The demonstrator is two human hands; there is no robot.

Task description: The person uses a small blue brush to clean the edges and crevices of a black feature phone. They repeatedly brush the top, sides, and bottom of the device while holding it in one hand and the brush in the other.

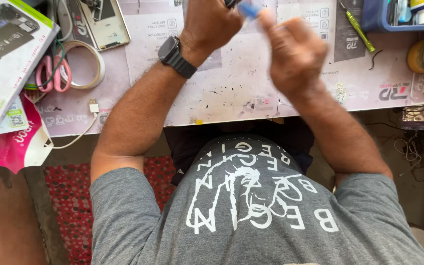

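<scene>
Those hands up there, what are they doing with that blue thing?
A person at a worktable holds both hands up close together. The left hand, with a black watch on its wrist, and the right hand pinch a small blue thing between them. It is too blurred to name. Pink scissors and a tape roll lie untouched to the left.

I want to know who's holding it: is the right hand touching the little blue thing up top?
Touching. In the head view, the right hand's fingertips meet the small blue object, with no gap visible between them, though motion blur softens the edges.
</scene>
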